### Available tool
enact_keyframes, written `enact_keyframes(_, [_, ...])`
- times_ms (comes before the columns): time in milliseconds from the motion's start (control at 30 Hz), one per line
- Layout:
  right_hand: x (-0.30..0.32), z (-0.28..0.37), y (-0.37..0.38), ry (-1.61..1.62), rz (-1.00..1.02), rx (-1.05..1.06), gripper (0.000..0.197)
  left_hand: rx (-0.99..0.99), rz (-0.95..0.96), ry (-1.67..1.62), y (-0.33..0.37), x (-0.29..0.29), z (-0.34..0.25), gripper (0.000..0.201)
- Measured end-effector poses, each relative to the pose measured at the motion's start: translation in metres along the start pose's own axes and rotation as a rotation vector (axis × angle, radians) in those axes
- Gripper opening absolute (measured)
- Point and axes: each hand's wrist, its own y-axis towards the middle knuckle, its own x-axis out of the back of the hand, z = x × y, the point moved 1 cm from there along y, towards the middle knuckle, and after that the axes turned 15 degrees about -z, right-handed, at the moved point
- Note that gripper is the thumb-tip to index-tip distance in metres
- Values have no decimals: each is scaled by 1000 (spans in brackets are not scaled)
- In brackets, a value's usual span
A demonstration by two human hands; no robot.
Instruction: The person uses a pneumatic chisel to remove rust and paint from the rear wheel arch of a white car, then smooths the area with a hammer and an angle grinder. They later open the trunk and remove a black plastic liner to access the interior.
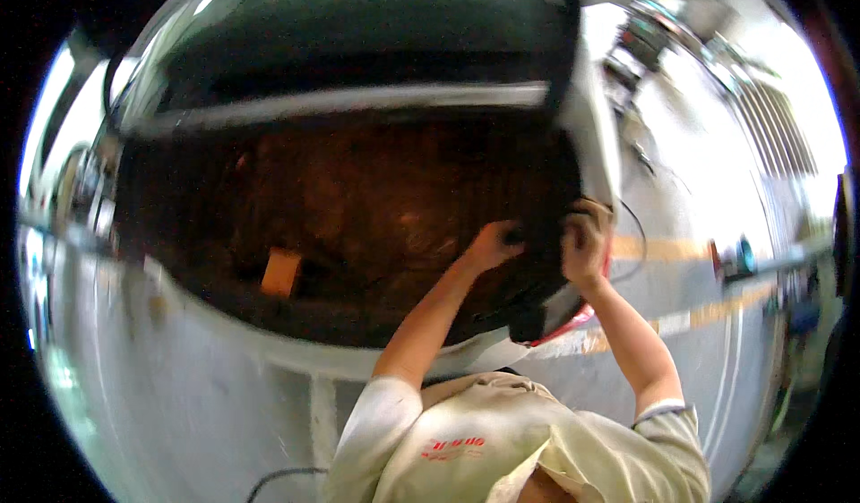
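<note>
The rear of a light-coloured car stands in front of me, its dark boot opening (pixel 358 243) exposed. My left hand (pixel 493 245) reaches inside near the right side; its fingers are curled against dark trim (pixel 542 261), and what they grip is lost in shadow. My right hand (pixel 585 241) is at the right rim of the opening, fingers bent over the edge above the red tail light (pixel 573 326). Whether it holds anything small is hidden by blur. A dark piece (pixel 527 324) sticks out beside the tail light.
An orange block (pixel 280 273) lies in the boot at the left. Above is the rear window (pixel 358 33). A dark cable (pixel 640 234) curves along the car's right side. Equipment (pixel 654 33) stands at the back right. Yellow and white lines (pixel 663 250) cross the grey floor.
</note>
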Motion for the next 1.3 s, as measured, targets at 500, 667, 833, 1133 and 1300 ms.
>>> enact_keyframes(500, [0, 0, -15, 143, -155, -122, 8, 179, -88, 65, -5, 30, 10, 43])
enact_keyframes(667, [2, -4, -18, 166, -169, -145, 9, 205, -35, -228, -11, 15, -13, 46])
enact_keyframes(833, [1, -9, -19, 148, -138, -117, 15, 209, -42, -426, -13, 10, 13, 51])
enact_keyframes(1133, [-2, -10, -21, 112, -115, -111, 16, 101, -151, -317, -17, 1, 7, 49])
enact_keyframes(1300, [1, -12, -25, 75, -110, -126, 18, -57, -329, 4, -43, -12, -24, 43])
